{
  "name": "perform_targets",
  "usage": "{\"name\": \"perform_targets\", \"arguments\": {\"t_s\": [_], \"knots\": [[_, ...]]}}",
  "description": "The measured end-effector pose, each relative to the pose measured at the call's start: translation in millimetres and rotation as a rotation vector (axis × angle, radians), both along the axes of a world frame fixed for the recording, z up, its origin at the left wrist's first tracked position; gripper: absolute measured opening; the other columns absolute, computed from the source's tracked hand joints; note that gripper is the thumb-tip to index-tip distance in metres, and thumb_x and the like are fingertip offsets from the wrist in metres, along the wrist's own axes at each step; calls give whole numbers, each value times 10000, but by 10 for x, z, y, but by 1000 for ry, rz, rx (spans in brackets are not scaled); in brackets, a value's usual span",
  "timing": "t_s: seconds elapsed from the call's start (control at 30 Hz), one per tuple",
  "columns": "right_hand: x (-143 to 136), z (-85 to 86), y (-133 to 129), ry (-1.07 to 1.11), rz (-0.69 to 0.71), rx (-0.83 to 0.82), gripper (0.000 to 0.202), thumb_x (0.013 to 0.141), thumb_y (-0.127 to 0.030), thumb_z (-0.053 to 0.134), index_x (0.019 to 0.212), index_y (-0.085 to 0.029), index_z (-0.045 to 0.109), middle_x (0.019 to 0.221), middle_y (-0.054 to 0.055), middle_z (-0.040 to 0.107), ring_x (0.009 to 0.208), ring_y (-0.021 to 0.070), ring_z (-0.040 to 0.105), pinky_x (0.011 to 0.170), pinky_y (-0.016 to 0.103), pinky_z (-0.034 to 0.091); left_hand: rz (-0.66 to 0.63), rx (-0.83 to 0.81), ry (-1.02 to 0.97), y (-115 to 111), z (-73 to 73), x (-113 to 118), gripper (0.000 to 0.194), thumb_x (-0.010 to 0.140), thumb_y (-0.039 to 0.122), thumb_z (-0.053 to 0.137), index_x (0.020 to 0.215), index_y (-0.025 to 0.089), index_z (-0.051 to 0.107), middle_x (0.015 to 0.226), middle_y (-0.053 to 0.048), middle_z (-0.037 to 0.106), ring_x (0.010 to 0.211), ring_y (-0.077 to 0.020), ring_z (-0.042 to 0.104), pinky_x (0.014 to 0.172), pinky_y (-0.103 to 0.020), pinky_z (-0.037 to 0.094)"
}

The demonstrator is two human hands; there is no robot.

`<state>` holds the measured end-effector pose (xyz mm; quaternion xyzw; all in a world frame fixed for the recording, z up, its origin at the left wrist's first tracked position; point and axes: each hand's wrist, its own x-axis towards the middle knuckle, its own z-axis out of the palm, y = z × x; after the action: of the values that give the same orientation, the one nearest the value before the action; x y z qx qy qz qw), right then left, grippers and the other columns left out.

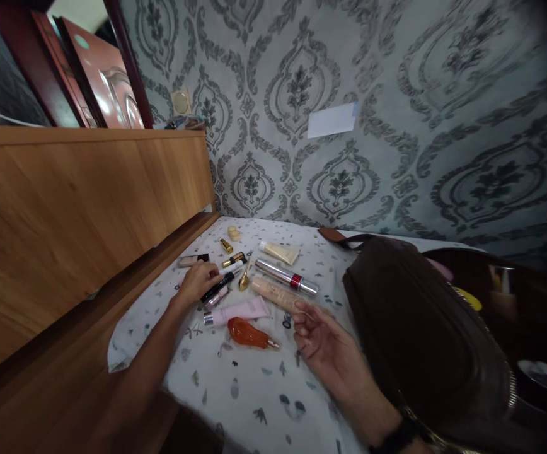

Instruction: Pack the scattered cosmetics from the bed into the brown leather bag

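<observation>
My left hand (pixel 200 282) reaches over the left part of a row of cosmetics, fingers bent and closed at a black tube (pixel 217 287). A white slim tube (pixel 232 267) meets its fingertips, and a small pink tube (pixel 217 297) lies just below. My right hand (pixel 325 347) is held palm inward with fingers loosely curled and apart, by the end of a peach tube (pixel 276 292); I see nothing held in it. Around them lie a pale pink tube (pixel 240 311), an orange bottle (pixel 247 333), a silver tube with a red band (pixel 285 277) and a gold spoon-shaped piece (pixel 244 279).
A dark brown zippered bag (pixel 410 315) stands open at the right. Farther back are a cream tube (pixel 279 252), a gold lipstick (pixel 226 246) and a black-and-gold one (pixel 234 259). A compact bottle (pixel 193 260) lies left. A wooden panel (pixel 89 202) borders the patterned cloth (pixel 236 397).
</observation>
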<state>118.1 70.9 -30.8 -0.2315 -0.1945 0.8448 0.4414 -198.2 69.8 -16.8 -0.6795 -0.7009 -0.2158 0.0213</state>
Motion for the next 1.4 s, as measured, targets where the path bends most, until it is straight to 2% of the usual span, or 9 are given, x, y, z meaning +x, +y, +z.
{"name": "perform_targets", "arguments": {"t_s": [0.17, 0.4, 0.6, 0.8, 0.93, 1.07, 1.17, 1.27, 1.4], "knots": [[4, -8, -5, 6, 5, 10, 240, 629, -243, 873, 812, -138, 758, 678, 45, 723, 568, 101, 596, 530, 176, 498, -30, -94, 38, -65, 23, 83, 145, 871, 333, 605, 866, 210, 681, 887, -49, 696, 892, -238, 578, 751, -307, 401], [11, 1, -14, 24, 6, 33, 176, 696, -233, 835, 820, -141, 750, 684, 51, 720, 559, 111, 606, 520, 188, 510, -30, -171, 47, -90, 11, 47, 197, 888, 344, 528, 927, 222, 678, 956, -57, 702, 943, -243, 595, 794, -303, 421], [10, 7, -23, 22, 4, 48, 275, 627, -259, 889, 821, -126, 747, 679, 50, 720, 571, 89, 601, 537, 160, 484, -6, -190, 36, -78, -5, 29, 196, 856, 362, 541, 826, 197, 641, 817, -45, 647, 834, -225, 592, 709, -289, 415], [6, 4, -22, 1, -1, 75, 213, 671, -263, 855, 809, -142, 748, 669, 50, 723, 559, 104, 603, 520, 177, 473, 2, -180, -4, -82, -41, 7, 237, 848, 356, 542, 1016, 203, 610, 832, -20, 664, 765, -210, 616, 667, -288, 423], [-1, 13, -39, -21, -19, 99, 251, 637, -281, 874, 811, -139, 761, 672, 48, 725, 557, 98, 597, 527, 179, 457, -21, -154, -11, -106, -55, 30, 380, 861, 327, 530, 1213, 192, 579, 938, -58, 699, 857, -241, 647, 745, -319, 465], [-9, 14, -54, -19, -23, 134, 249, 651, -306, 873, 803, -148, 755, 669, 48, 728, 570, 109, 606, 534, 191, 450, -75, -123, -13, -129, -54, 60, 331, 897, 316, 495, 1169, 195, 638, 1107, -100, 699, 1027, -270, 641, 896, -348, 471], [-17, 12, -59, -28, -14, 161, 265, 660, -341, 869, 803, -150, 754, 661, 47, 722, 557, 111, 595, 507, 194, 424, -126, -84, -73, -136, -41, 61, 318, 917, 332, 472, 1130, 196, 665, 1112, -102, 703, 1036, -267, 640, 933, -358, 473], [-27, 20, -66, -50, -9, 178, 301, 649, -366, 876, 808, -141, 754, 650, 44, 715, 528, 99, 575, 489, 190, 403, -166, -30, -194, -134, 7, 54, 365, 912, 360, 484, 1186, 180, 644, 1138, -105, 695, 1047, -260, 627, 952, -369, 471], [-35, 41, -91, -56, -13, 201, 332, 644, -394, 881, 815, -138, 756, 642, 39, 711, 525, 93, 578, 488, 182, 404, -189, 9, -437, -137, 126, 179, 443, 886, 386, 526, 1266, 167, 587, 1120, -95, 676, 999, -242, 614, 883, -354, 494]]}}
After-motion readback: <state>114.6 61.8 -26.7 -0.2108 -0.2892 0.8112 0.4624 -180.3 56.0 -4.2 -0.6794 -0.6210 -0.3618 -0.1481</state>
